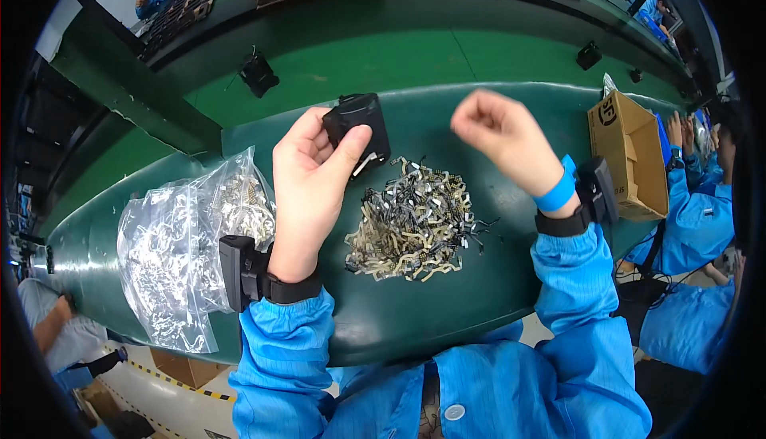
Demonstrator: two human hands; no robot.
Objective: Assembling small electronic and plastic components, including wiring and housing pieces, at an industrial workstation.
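My left hand [311,175] is closed around a flat black rectangular piece [357,118], held above the green worktable [399,311]. Under its thumb a small whitish strip [365,163] shows at the piece's lower edge. Off to the right, my right hand [504,132] is raised over the table and apart from the black piece. Its fingers curl together in a pinch, slightly blurred, and I cannot make out anything between them. Below and between both hands lies a heap of small flexible strips [415,219], beige, black and silvery, some crinkled.
Clear plastic bags [171,259] filled with similar small strips lie left of my left forearm. An open cardboard box [630,156] stands at the right end, near a co-worker's blue sleeve [694,231]. A green post [132,88] rises at the far left.
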